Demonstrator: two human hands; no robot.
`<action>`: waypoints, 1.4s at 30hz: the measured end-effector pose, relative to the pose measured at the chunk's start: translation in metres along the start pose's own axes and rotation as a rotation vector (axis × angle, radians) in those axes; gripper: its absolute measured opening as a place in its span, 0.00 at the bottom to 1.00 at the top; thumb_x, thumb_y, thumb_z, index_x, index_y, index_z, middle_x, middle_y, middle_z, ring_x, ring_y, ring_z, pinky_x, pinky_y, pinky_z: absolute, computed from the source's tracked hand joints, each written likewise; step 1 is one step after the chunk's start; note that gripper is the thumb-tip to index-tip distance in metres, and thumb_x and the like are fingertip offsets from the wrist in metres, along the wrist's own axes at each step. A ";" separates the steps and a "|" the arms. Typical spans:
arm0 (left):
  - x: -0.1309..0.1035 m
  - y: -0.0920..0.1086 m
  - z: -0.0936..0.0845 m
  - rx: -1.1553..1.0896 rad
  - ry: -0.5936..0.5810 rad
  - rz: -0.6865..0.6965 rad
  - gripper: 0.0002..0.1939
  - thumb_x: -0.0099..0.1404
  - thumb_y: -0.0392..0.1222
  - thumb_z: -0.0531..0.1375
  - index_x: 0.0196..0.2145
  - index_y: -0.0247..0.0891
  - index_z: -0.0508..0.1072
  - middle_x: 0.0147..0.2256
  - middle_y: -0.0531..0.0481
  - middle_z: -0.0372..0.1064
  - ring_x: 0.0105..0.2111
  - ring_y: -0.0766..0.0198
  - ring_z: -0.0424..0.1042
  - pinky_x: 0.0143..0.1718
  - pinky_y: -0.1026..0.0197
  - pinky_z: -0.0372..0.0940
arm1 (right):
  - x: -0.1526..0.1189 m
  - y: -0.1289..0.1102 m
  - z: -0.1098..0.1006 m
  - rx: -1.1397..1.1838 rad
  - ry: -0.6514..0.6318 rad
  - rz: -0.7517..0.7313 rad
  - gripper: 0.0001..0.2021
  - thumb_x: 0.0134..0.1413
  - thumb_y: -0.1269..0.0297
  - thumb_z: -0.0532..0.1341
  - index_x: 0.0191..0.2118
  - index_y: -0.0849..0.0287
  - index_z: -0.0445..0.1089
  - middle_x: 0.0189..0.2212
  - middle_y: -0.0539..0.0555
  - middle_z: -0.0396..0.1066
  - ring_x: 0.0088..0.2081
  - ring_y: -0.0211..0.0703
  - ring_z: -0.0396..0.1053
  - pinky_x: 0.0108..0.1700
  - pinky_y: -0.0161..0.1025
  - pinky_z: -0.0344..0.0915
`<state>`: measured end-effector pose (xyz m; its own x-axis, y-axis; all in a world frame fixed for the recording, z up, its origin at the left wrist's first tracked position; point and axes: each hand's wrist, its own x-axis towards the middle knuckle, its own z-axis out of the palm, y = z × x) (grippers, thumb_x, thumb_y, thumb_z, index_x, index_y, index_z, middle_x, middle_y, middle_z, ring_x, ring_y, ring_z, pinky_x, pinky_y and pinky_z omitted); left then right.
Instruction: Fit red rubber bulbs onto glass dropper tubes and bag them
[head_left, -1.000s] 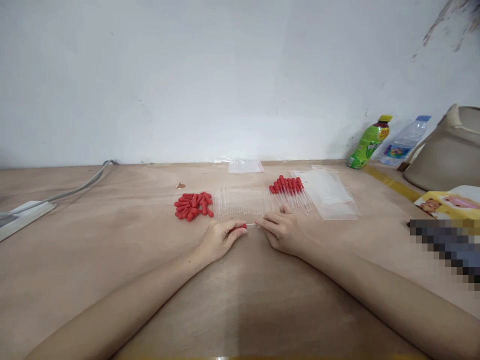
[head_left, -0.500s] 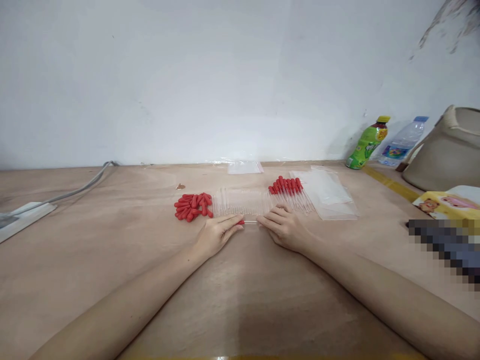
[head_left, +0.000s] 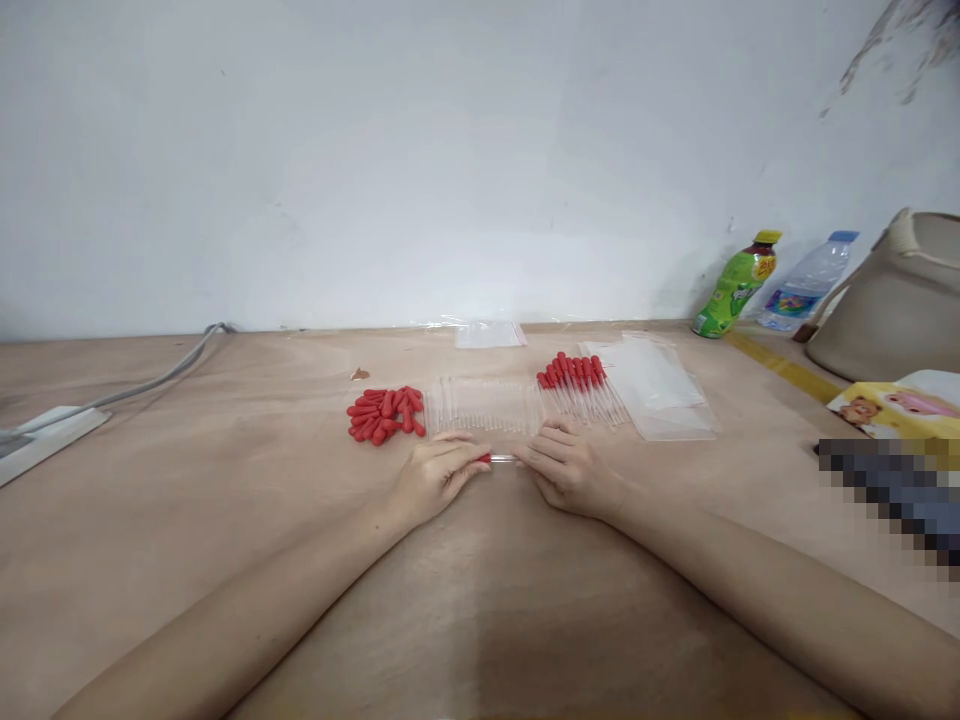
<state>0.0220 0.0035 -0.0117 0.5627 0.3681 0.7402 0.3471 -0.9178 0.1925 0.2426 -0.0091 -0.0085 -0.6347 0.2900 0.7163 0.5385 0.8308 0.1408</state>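
Bulb (head_left: pixel 486 459) tight in left hand (head_left: pixel 437 477), clear tube (head_left: pixel 502 458) in right hand (head_left: pixel 570 472) — flat plastic bags (head_left: pixel 661 378) beyond.

To your right, a green bottle (head_left: pixel 731 292) stands beside a clear, blue-capped bottle (head_left: pixel 806 285), near a beige container (head_left: pixel 885 305) and a yellow cartoon packet (head_left: pixel 896 412). On your left, a grey cable (head_left: pixel 176 369) meets a white strip (head_left: pixel 56 448).
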 end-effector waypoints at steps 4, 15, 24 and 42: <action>0.003 0.002 0.000 -0.036 -0.019 -0.005 0.10 0.60 0.36 0.57 0.41 0.37 0.71 0.31 0.51 0.75 0.30 0.67 0.73 0.44 0.58 0.67 | 0.003 -0.003 0.002 0.112 0.012 0.062 0.10 0.56 0.72 0.49 0.34 0.62 0.67 0.22 0.52 0.65 0.26 0.37 0.58 0.33 0.38 0.55; 0.003 0.001 -0.002 -0.018 -0.123 -0.123 0.10 0.61 0.41 0.56 0.39 0.38 0.73 0.33 0.49 0.75 0.36 0.62 0.73 0.42 0.59 0.68 | 0.011 -0.006 -0.002 0.180 -0.140 0.165 0.10 0.57 0.70 0.49 0.32 0.61 0.68 0.24 0.53 0.67 0.28 0.37 0.61 0.36 0.39 0.54; 0.006 0.003 -0.005 0.007 -0.126 -0.162 0.13 0.59 0.42 0.58 0.42 0.38 0.71 0.35 0.49 0.74 0.37 0.62 0.72 0.43 0.58 0.67 | 0.014 -0.003 -0.010 0.039 -0.247 0.201 0.11 0.55 0.67 0.53 0.28 0.60 0.71 0.26 0.54 0.66 0.29 0.39 0.60 0.33 0.38 0.53; 0.000 0.002 -0.013 -0.026 -0.221 -0.370 0.07 0.59 0.41 0.58 0.26 0.36 0.70 0.23 0.53 0.63 0.22 0.71 0.61 0.23 0.68 0.57 | 0.003 0.104 -0.022 -0.230 -0.337 1.295 0.13 0.46 0.58 0.54 0.20 0.58 0.68 0.24 0.56 0.70 0.30 0.45 0.67 0.28 0.35 0.56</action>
<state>0.0128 -0.0001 -0.0030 0.5523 0.6935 0.4627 0.5383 -0.7205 0.4372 0.3084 0.0678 0.0231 0.3078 0.9244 0.2251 0.9058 -0.2123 -0.3666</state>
